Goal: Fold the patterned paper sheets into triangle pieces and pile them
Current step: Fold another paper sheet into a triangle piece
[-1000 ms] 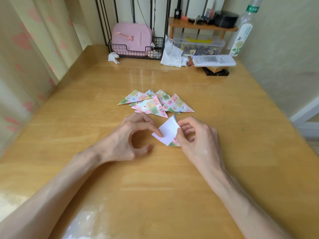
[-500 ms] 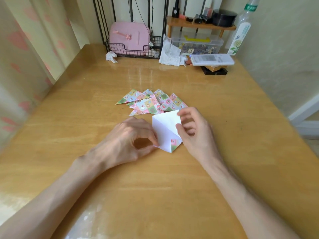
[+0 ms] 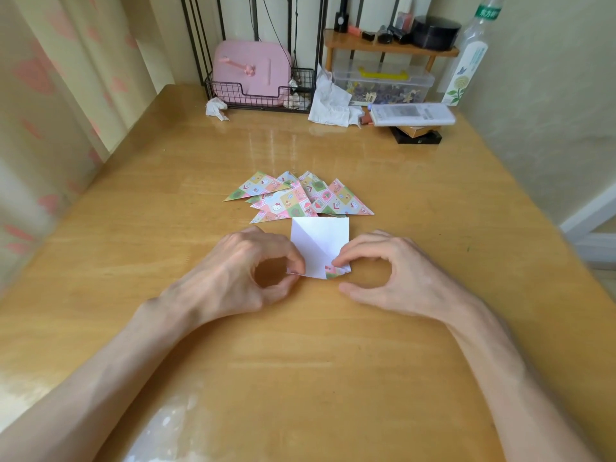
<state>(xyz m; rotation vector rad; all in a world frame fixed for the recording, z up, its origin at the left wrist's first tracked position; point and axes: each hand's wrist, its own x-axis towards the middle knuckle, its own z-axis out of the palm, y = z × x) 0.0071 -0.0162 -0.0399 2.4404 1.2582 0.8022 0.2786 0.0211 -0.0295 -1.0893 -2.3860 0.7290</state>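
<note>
Two fingers (image 3: 289, 259) of the left hand (image 3: 233, 278), thumb and forefinger, curl into a ring and pinch the near left corner of the sheet (image 3: 316, 243). The right hand (image 3: 403, 275) arches beside it. Its forefinger tip presses on the sheet's near right corner, where a small flap shows the patterned side. Its thumb lies flat on the table (image 3: 333, 361), nearer than that corner and apart from the paper, so this hand presses rather than grips.

Between the two hands the sheet lies white side up, with a diagonal crease running from its far left corner toward the right fingertip. Just beyond its far edge sits the loose pile of patterned triangles (image 3: 301, 198), overlapping and fanned out; whether the sheet touches them I cannot tell.

Well beyond the pile, at the table's far edge, a wire basket (image 3: 230, 100) holds a pink case (image 3: 251, 70). A crumpled tissue (image 3: 216, 109) lies left of the basket and a larger white wad (image 3: 330, 103) right of it. Farther right are a clear box (image 3: 383, 82) under a small wooden shelf (image 3: 390, 48), a white remote (image 3: 411, 114) and a tall bottle (image 3: 468, 65). A curtain (image 3: 50, 95) hangs far to the left.
</note>
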